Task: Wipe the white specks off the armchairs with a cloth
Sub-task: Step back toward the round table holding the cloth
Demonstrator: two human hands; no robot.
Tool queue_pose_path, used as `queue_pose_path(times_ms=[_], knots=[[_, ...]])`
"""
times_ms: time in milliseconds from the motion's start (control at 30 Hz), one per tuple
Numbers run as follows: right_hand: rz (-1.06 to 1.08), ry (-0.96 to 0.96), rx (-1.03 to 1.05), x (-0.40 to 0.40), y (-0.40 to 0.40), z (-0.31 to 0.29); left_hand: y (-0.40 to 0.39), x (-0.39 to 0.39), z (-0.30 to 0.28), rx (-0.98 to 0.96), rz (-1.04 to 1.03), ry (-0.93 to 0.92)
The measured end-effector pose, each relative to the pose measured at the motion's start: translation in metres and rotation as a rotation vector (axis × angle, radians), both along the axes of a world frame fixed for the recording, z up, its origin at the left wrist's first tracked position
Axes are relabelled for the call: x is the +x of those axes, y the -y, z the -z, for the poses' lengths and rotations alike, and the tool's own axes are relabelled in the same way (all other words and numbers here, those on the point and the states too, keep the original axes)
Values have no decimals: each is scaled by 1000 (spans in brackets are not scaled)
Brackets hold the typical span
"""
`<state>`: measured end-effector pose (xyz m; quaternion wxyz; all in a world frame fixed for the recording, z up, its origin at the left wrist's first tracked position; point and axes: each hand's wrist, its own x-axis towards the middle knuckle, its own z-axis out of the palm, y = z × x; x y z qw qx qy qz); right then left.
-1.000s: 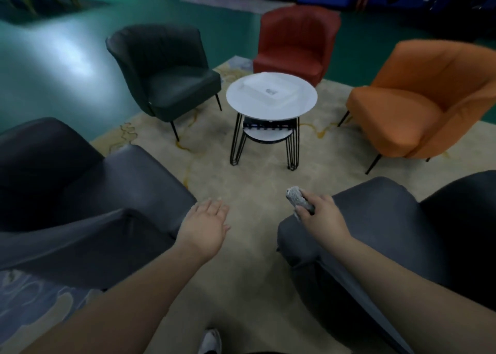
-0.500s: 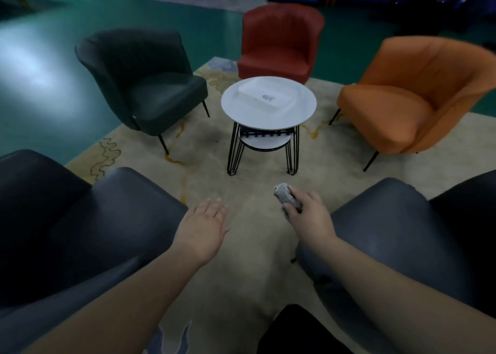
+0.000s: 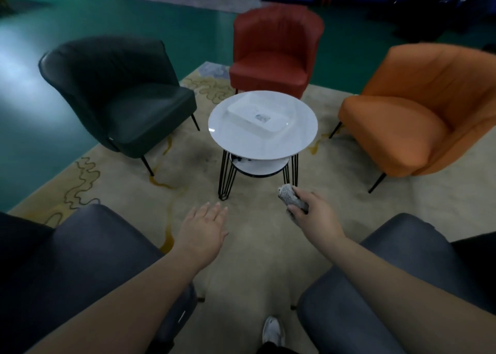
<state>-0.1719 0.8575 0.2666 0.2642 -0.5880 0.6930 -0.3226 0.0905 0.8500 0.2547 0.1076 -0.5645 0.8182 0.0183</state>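
Note:
My right hand is closed around a bunched grey cloth, held over the carpet between two grey armchairs. One grey armchair is at the near left, the other at the near right. My left hand hovers flat with fingers apart, holding nothing, just right of the left chair's seat. Farther off stand a dark green armchair, a red armchair and an orange armchair. No white specks show at this distance.
A round white table on black wire legs stands in the middle of the beige carpet, bearing a white tray, with a lower shelf beneath. My shoe shows at the bottom. Green floor surrounds the carpet.
The view has shifted forward and centred between the two grey armchairs. Both hands have stayed out in front, the right still gripping the cloth, now clear of the right chair's edge.

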Motion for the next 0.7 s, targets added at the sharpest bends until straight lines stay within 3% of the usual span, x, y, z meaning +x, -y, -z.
queue_pose_path(times_ms=[433, 700], knots=[[22, -136, 112, -24, 161, 10, 165, -29, 17, 83, 1, -82], [184, 33, 159, 10, 283, 14, 313, -5, 26, 101, 72, -102]])
